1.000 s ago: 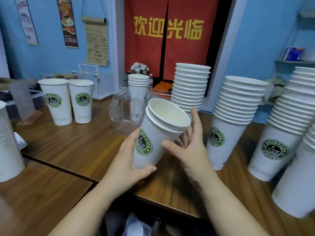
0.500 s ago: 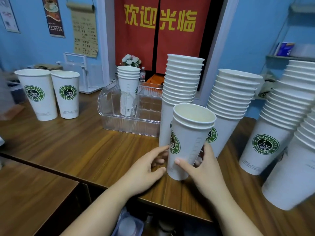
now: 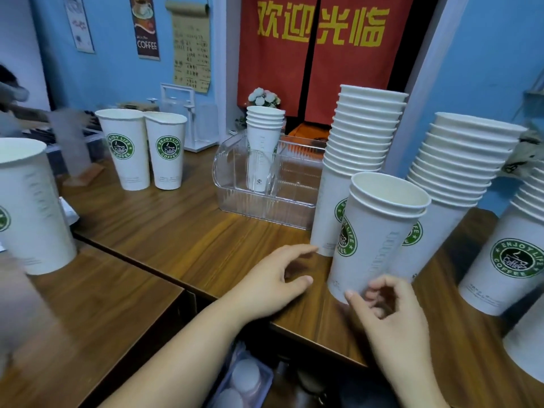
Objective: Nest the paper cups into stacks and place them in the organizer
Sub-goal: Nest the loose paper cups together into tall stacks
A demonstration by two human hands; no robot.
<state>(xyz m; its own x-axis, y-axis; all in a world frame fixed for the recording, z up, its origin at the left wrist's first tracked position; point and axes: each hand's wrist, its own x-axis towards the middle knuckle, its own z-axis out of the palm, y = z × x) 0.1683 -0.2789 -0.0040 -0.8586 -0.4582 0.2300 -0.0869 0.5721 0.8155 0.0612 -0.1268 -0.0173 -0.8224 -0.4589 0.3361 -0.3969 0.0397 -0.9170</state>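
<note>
A short nested stack of white paper cups with a green coffee logo stands on the wooden table near its front edge. My left hand hovers just left of it, fingers relaxed, holding nothing. My right hand is low in front of the stack's base with fingers loosely curled, not gripping it. The clear plastic organizer sits behind, with a small cup stack upright in its left compartment. Two single cups stand at the far left.
Tall cup stacks crowd the right: one right behind the short stack, another beside it, and more at the frame's edge. A large cup stands on the lower desk at left. A gap between desks opens below my arms.
The short stack, held tilted in both hands a second ago, now stands on the table. Both hands have come off it; the left has drawn back to the left.
</note>
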